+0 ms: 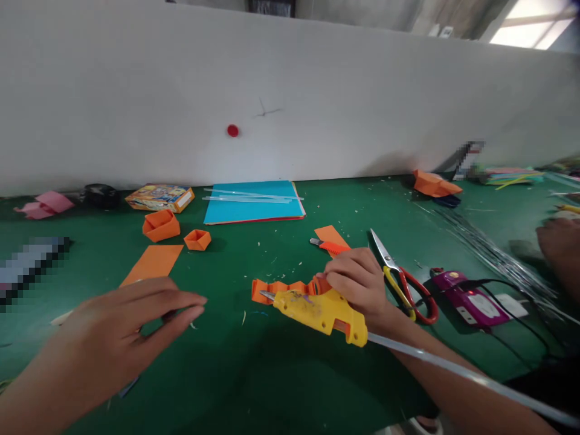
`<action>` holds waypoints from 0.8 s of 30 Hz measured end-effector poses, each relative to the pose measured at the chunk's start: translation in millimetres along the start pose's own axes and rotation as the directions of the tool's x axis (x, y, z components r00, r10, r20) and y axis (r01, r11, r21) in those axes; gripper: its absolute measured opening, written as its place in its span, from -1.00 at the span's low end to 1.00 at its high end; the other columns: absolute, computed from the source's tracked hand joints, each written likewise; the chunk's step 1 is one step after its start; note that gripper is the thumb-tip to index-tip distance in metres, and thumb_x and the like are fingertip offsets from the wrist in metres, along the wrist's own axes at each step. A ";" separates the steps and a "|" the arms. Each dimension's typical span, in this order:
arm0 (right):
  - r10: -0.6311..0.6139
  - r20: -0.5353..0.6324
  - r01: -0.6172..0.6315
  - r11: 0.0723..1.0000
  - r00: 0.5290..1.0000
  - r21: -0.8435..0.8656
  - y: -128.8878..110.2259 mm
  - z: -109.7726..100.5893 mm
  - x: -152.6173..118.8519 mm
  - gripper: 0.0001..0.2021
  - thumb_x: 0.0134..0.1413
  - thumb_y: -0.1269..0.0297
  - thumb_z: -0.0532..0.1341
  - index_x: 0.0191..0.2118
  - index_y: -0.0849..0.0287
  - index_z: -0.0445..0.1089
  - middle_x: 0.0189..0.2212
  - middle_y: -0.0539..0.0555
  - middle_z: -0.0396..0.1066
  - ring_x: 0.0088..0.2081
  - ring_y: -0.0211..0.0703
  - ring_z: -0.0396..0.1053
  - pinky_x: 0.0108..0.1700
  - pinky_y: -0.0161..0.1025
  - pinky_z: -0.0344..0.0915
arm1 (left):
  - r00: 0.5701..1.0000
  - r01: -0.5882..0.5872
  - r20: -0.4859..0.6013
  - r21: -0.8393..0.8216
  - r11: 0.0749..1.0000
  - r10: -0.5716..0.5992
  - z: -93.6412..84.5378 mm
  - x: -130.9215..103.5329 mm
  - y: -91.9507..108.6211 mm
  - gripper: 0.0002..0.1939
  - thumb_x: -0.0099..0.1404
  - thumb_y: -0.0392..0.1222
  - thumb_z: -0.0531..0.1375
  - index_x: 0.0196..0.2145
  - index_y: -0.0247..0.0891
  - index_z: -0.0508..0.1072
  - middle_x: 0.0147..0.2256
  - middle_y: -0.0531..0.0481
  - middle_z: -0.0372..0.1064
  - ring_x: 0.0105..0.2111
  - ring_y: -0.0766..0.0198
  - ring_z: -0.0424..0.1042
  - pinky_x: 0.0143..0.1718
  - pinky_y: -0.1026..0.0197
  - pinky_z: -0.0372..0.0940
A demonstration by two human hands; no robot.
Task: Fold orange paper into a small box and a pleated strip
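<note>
My right hand is closed around the upper side of a yellow glue gun, whose metal nozzle points left. A long clear glue stick runs out of its back. Behind the nozzle, close to it, a folded orange paper strip stands on the green table; the gun and my fingers partly hide it. My left hand hovers at the left, thumb and index fingertips brought together, with nothing visible between them. Beyond it lie a flat orange paper piece and two folded orange rings.
An orange cutter and scissors lie near my right hand. A purple box with cables sits farther right. Blue sheets lie by the white partition. Another person's hand is at the right edge.
</note>
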State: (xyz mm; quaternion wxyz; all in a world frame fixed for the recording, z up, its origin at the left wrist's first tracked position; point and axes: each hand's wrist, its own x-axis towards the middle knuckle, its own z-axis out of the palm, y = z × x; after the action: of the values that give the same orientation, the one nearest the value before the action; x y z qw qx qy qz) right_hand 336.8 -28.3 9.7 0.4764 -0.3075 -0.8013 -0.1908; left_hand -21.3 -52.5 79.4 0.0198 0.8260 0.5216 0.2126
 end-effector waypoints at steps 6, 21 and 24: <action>-0.055 0.017 0.057 0.987 0.998 -0.151 -2.0 -8.8 5.7 -0.84 0.12 0.47 0.36 -0.33 0.05 0.43 -0.31 -0.01 0.58 -0.13 -0.04 0.39 -0.07 -0.07 0.29 | 0.902 -0.419 0.075 -0.090 0.903 0.426 -0.3 53.8 57.0 -0.76 0.45 -0.08 0.14 -0.03 0.03 0.56 -0.32 0.12 0.47 -0.42 0.43 0.41 -0.36 0.35 0.21; -0.102 0.125 0.124 0.976 0.987 -0.181 -1.7 -11.7 7.0 -0.80 0.16 0.52 0.31 -0.36 0.02 0.43 -0.24 -0.09 0.59 -0.12 -0.06 0.31 -0.08 -0.09 0.28 | 0.806 -0.297 0.427 -0.308 0.904 0.410 27.1 90.0 80.8 -0.72 0.46 -0.14 0.08 -0.06 0.08 0.58 -0.27 0.11 0.39 -0.37 0.42 0.40 -0.36 0.34 0.20; -0.122 0.143 0.149 0.970 0.982 -0.191 -2.0 -11.4 7.7 -0.80 0.19 0.51 0.28 -0.35 0.01 0.43 -0.26 -0.08 0.58 -0.12 -0.07 0.31 -0.10 -0.09 0.28 | 0.780 -0.276 0.475 -0.324 0.905 0.408 28.0 93.3 81.3 -0.78 0.40 -0.15 0.15 -0.18 0.01 0.62 -0.28 0.10 0.39 -0.39 0.41 0.39 -0.38 0.33 0.19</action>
State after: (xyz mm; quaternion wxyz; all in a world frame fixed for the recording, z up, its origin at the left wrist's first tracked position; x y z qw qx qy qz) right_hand 340.1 -34.2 21.8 0.3754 -0.3102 -0.8265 -0.2823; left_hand 92.6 -3.0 105.6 0.2226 0.9248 0.3063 0.0360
